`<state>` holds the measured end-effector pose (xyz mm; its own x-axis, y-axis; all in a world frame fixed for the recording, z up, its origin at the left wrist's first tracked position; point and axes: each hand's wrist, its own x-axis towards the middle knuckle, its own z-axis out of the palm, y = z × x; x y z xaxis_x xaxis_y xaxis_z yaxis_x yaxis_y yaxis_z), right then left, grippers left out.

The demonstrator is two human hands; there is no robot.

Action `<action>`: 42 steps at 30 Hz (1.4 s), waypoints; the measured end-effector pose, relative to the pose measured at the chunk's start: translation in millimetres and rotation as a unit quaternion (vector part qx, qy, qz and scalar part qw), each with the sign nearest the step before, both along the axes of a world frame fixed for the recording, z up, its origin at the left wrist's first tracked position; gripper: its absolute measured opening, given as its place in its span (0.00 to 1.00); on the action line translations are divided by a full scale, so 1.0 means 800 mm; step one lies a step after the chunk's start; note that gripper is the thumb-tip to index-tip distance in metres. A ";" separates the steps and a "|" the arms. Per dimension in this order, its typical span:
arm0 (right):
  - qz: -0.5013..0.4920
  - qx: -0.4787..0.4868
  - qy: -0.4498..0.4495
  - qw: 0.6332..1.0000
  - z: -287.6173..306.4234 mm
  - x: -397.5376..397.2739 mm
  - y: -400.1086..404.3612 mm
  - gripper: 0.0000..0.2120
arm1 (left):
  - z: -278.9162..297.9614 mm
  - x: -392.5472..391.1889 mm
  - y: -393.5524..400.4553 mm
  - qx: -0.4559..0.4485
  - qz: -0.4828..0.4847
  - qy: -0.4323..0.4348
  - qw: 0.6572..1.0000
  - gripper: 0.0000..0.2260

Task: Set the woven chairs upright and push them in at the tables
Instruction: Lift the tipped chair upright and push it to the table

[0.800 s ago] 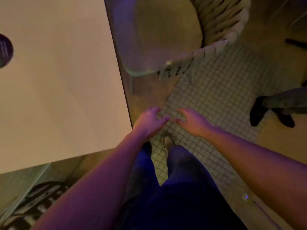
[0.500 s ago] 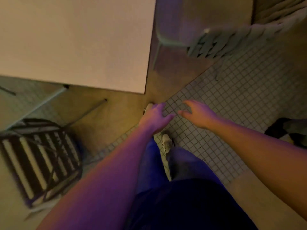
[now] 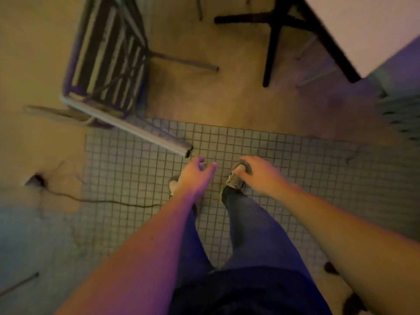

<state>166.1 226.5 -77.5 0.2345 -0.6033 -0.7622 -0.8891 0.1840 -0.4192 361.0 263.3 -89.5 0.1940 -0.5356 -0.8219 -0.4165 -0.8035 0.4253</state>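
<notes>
A woven chair (image 3: 109, 57) with pale straps on a dark frame lies tipped over on the floor at the upper left. One metal leg (image 3: 145, 135) points toward me and ends just ahead of my left hand. My left hand (image 3: 196, 176) hovers open above the tiled floor, a short way from that leg's tip. To its right my right hand (image 3: 259, 176) is open too and holds nothing. The table's (image 3: 372, 30) pale top fills the upper right corner. The edge of another woven chair (image 3: 402, 114) shows blurred at the right.
The table's dark cross base (image 3: 272, 30) stands on the floor at the top centre. A thin cable (image 3: 102, 201) runs across the tiles from a floor outlet (image 3: 34, 180) at the left. My feet stand on the small square tiles (image 3: 295, 167).
The view has swung left: the table slid to the upper right and the tipped chair came from the lower left to just ahead of me. Both hands stay open and empty.
</notes>
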 end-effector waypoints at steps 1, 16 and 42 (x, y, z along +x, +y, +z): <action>0.007 0.006 -0.001 1.000 0.000 0.013 0.001 0.29 | -0.003 0.012 0.009 0.007 0.022 -0.002 1.000 0.28; 0.197 -0.003 -0.064 0.978 -0.042 0.484 0.077 0.30 | -0.036 0.403 0.152 -0.004 0.408 -0.022 0.913 0.23; -0.384 0.136 -0.088 0.909 -0.096 1.039 -0.247 0.15 | -0.041 1.052 -0.116 -0.021 0.514 0.080 0.854 0.07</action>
<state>997.0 28.5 -154.0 -0.0430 -0.4359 -0.8990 -0.3788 0.8398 -0.3890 1202.5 170.5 -122.6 0.4663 -0.1791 -0.8663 0.5653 -0.6929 0.4475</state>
